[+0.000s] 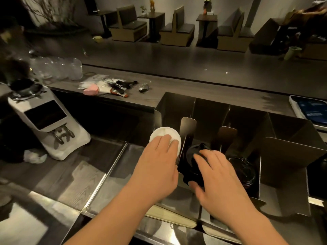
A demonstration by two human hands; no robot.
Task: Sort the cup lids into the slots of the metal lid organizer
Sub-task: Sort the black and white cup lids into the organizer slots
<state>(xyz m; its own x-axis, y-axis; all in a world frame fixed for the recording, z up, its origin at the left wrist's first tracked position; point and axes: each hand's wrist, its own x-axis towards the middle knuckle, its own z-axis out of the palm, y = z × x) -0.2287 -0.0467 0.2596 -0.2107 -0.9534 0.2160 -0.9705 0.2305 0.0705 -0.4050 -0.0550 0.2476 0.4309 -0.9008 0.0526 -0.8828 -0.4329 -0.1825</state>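
Observation:
The metal lid organizer (178,105) stands on the counter with several slots split by upright dividers. My left hand (157,165) lies with straight fingers on a stack of white lids (162,132) in the leftmost slot. Beside it, my right hand (214,175) curls its fingers and thumb round a stack of black lids (192,152) in the second slot. A stack of clear lids (242,168) sits in the third slot, just right of my right hand. The slot at the far right holds nothing I can see.
A white coffee grinder (47,124) stands at the left. Clear plastic cups (58,68) and small clutter with a pink item (91,90) lie on the raised bar ledge behind. A tablet or phone (311,108) lies at the right edge. Café seating fills the background.

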